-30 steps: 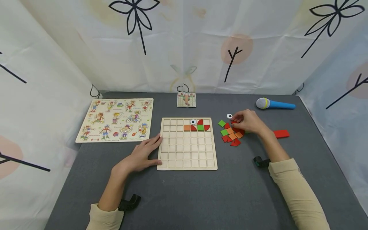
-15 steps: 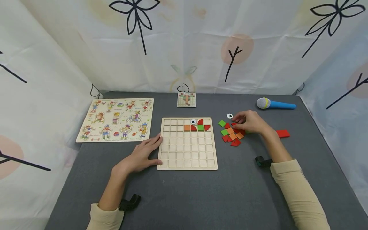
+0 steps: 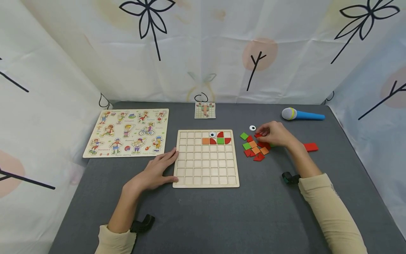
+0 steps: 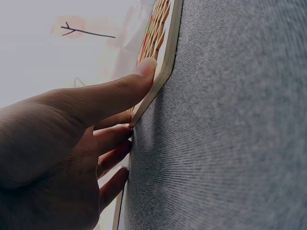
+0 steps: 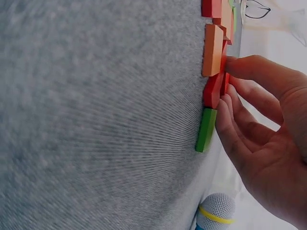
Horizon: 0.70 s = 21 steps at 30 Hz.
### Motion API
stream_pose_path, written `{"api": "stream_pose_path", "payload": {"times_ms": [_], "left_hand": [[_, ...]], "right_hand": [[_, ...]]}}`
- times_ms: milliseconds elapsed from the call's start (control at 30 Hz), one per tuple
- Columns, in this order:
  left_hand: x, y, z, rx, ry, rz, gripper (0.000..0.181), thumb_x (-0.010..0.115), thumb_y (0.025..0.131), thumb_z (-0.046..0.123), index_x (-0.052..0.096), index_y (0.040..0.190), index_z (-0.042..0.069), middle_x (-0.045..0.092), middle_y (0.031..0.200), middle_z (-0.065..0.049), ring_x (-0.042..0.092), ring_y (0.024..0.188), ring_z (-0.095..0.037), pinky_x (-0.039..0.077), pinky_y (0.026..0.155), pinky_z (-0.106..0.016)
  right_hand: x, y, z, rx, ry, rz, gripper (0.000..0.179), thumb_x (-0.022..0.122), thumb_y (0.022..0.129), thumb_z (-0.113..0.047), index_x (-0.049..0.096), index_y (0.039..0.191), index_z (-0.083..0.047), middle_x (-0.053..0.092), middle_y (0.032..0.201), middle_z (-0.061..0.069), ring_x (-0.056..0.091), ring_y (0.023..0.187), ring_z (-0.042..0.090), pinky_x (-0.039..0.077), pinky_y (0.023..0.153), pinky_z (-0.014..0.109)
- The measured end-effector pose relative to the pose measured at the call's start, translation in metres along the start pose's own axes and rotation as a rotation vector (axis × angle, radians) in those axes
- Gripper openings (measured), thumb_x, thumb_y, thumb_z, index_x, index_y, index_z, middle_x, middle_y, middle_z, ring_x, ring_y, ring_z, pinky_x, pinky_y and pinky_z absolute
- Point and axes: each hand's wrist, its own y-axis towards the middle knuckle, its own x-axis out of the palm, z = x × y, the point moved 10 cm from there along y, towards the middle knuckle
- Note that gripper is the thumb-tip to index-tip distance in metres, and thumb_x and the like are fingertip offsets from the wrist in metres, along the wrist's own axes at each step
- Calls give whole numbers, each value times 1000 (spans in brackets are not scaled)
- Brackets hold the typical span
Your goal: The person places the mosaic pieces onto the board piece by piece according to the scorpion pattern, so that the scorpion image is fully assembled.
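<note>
A wooden grid board (image 3: 206,158) lies mid-table, with orange, red, green and eye-marked pieces set in its upper right cells. Along its left edge rests my left hand (image 3: 158,169), fingers spread and fairly straight; the left wrist view puts the thumb (image 4: 146,67) on the board's rim. To the right is a loose pile of red, orange and green tiles (image 3: 255,150). Over its far side my right hand (image 3: 274,134) pinches a red piece (image 3: 258,135) between thumb and fingertips, partly hidden by them. Below those fingers in the right wrist view sits a green tile (image 5: 206,129).
A white eye piece (image 3: 252,128) lies just beyond the pile. A small pattern card (image 3: 204,110) stands behind the board, and a picture puzzle board (image 3: 127,132) lies left. A blue toy microphone (image 3: 304,114) and a red block (image 3: 311,147) are at right.
My right hand stays over the pile, its fingertips shifting slightly about the red pieces. The left hand and the board keep their places.
</note>
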Motion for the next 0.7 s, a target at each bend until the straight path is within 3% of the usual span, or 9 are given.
{"api": "stream_pose_path", "payload": {"times_ms": [167,433,567,700], "left_hand": [[0,0,1,0,0,-1,95,82,98,36,29,172,10,21,183,-14,28,164,-46,28,122,-76],[0,-1,-1,-7,-4,-1,96,82,98,36,28,173,10,20,183,-14,27,164,-47,28,122,-76],[0,-1,-1,-5,-6,-1,96,82,98,37,28,173,10,20,183,-13,27,164,-46,27,122,-76],[0,0,0,-2,-10,-3,96,82,98,37,28,173,10,19,183,-13,27,164,-47,27,123,-76]], "right_hand": [[-3,-3,-7,-34,7,50,22,82,94,-11,81,113,1,82,104,19,75,94,27,54,78,17],[6,-6,-38,-100,151,59,24,82,95,-12,81,115,0,81,105,18,77,90,18,56,79,15],[17,-3,-61,-136,218,28,23,82,96,-12,81,117,-2,80,107,16,77,92,20,58,83,19],[29,2,-88,-189,259,6,24,82,96,-8,79,119,-1,80,113,17,78,96,26,62,91,33]]}}
